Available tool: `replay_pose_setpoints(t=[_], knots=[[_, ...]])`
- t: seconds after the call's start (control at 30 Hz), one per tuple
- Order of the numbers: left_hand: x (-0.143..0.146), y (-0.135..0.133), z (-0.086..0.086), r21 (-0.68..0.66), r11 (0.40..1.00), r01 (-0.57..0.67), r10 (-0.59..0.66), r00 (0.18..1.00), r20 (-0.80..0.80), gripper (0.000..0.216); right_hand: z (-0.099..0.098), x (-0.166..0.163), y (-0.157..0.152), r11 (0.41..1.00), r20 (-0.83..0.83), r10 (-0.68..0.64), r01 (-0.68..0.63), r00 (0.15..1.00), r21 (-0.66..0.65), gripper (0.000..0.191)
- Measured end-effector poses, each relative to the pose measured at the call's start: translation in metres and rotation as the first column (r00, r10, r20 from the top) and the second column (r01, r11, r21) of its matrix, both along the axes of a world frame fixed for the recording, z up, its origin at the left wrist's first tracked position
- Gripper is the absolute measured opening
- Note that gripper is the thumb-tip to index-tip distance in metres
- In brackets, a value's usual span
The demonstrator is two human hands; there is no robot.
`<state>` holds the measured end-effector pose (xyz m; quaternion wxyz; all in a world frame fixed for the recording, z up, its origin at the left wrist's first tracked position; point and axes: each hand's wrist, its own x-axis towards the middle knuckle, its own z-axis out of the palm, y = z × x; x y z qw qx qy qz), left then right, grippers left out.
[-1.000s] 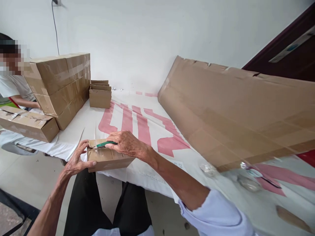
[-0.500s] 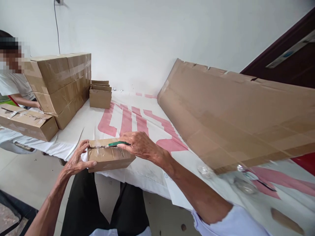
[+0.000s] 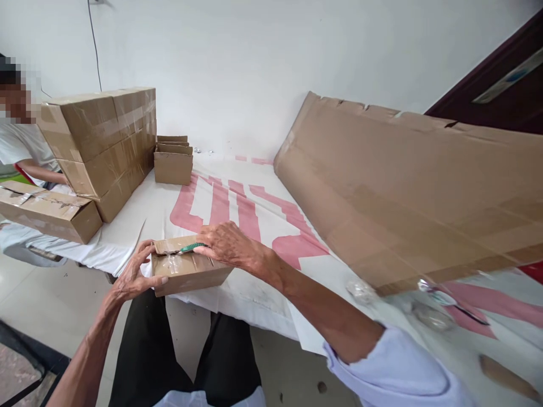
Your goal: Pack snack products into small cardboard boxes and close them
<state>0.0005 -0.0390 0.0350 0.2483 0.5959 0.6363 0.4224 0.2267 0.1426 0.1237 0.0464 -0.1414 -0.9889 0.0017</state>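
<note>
A small cardboard box [image 3: 193, 278] with clear tape over its top sits at the table's near edge. My left hand [image 3: 138, 272] grips its left end, thumb along the front side and fingers at the far corner. In my right hand [image 3: 229, 244] is a green-handled box cutter [image 3: 192, 247], closed in the fingers over the top of the box. Its front end lies at the top seam near the taped left part. How deep the blade sits, I cannot tell.
Stacked taped boxes [image 3: 102, 141] and a long box [image 3: 51, 210] stand at left, near a person [image 3: 27, 144]. Upright cardboard pieces [image 3: 173, 165] stand behind. At right lean a large cardboard sheet [image 3: 407, 192], with tape rolls [image 3: 432, 315] before it. White cloth [image 3: 263, 294] covers the table.
My right hand has drawn the box cutter a little to the left along the box's top seam. My left hand keeps its hold on the box. The view has shifted slightly.
</note>
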Motion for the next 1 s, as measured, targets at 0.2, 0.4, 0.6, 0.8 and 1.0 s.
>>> replay_pose_setpoints(t=[0.2,0.4,0.6,0.8,1.0], knots=[[-0.001,0.000,0.002,0.021,0.999,0.041,-0.041,0.999,0.003,0.080,-0.029,0.057,0.033,0.957,-0.456,-0.210,0.087,0.865,-0.275,0.031],[-0.003,0.000,-0.001,0.010,0.999,0.047,-0.047,0.999,0.007,0.081,-0.158,0.085,0.032,0.806,-0.445,-0.572,0.375,0.689,-0.457,0.041],[-0.007,0.004,0.002,-0.017,0.998,0.053,-0.053,0.999,0.004,0.093,-0.183,0.082,0.027,0.794,-0.493,-0.581,0.316,0.648,-0.520,0.044],[-0.006,0.004,0.003,-0.014,0.997,0.075,-0.075,0.997,0.019,0.099,-0.094,0.046,0.005,0.946,-0.604,-0.256,0.067,0.754,-0.317,0.030],[-0.003,0.000,0.003,-0.020,0.997,0.072,-0.071,0.997,0.027,0.101,-0.059,0.021,-0.029,0.972,-0.386,-0.052,-0.042,0.921,-0.232,0.015]])
